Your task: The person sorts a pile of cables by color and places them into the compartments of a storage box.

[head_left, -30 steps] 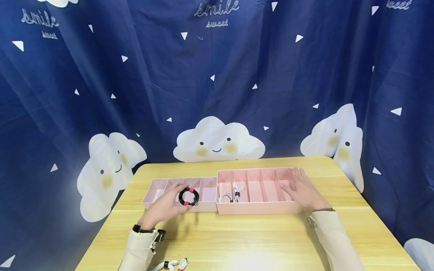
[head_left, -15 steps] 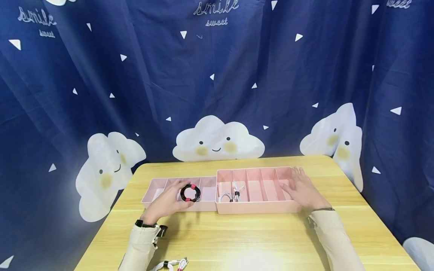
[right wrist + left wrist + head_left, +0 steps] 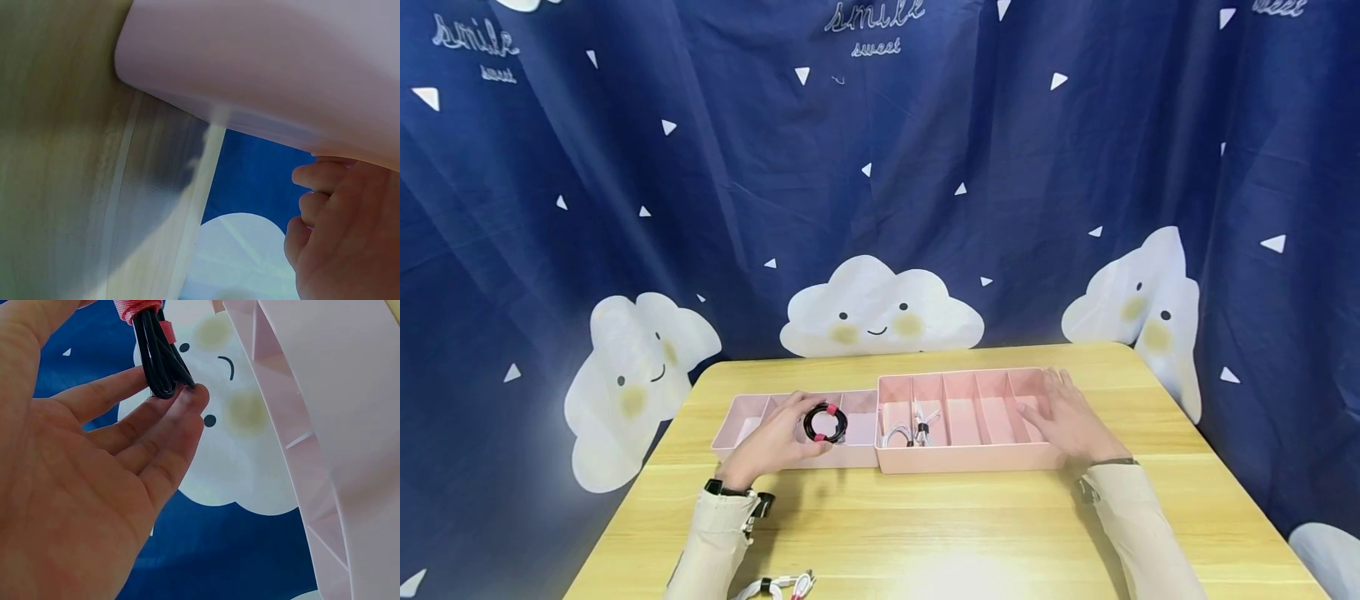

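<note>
Head view showed my left hand (image 3: 775, 442) pinching the black cable coil (image 3: 842, 427) by the lilac divided tray (image 3: 859, 456), my right hand (image 3: 1071, 425) gripping the pink divided box (image 3: 970, 461). I judged this a carrying step, calling next for careful lowering into a compartment.

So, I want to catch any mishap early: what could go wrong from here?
The black cable is at the fingertips of the left hand, so it might slip.

The right hand is at the right end of the pink box; a push could shove that box against the lilac box.

The left sleeve is close to the white cable bundle on the table and might drag it.
</note>
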Available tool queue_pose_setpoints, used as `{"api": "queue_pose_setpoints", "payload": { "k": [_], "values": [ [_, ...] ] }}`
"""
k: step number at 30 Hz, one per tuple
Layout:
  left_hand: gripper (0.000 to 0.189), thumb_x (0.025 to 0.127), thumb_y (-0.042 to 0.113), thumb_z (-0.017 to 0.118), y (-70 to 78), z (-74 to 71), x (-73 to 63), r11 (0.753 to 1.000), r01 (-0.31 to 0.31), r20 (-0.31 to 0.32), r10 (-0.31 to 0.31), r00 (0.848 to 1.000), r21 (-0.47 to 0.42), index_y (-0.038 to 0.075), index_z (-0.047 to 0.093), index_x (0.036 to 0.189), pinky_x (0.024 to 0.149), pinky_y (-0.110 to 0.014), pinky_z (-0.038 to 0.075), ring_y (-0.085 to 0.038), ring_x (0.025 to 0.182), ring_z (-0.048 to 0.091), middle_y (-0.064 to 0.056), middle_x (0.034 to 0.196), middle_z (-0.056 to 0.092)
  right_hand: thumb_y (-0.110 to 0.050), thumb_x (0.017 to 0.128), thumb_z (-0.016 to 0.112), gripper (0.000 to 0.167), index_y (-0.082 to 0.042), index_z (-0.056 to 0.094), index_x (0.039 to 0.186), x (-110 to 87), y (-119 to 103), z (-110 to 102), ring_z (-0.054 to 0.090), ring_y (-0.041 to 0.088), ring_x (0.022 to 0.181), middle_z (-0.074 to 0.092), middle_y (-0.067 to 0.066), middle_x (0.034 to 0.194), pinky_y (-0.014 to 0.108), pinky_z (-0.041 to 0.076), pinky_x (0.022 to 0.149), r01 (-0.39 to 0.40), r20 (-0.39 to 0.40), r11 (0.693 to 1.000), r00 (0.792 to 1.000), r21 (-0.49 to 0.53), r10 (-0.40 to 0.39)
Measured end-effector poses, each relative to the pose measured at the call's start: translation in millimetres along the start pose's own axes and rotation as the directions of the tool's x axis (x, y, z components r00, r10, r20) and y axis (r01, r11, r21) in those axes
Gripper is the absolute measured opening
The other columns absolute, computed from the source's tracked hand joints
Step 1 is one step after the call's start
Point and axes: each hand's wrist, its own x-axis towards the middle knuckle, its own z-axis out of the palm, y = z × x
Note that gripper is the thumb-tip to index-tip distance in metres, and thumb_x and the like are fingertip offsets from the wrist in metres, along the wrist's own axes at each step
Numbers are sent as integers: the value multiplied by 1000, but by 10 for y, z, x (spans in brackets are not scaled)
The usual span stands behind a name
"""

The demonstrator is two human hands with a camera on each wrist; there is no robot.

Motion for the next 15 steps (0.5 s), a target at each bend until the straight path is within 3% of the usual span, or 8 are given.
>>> {"api": "queue_pose_setpoints", "payload": {
  "k": [15],
  "values": [
    [71,83,31,85,28,-26,64,1000,4,11,-4,1000,-13,3,58,142,104,-47,52,-23,120,61,-7,131,61,-51,105,50,92,19,17,156,2,-2,5,3,59,154,11,41,164,68,9,125,5,-1,1000,1000,22,-5]
  ]
}}
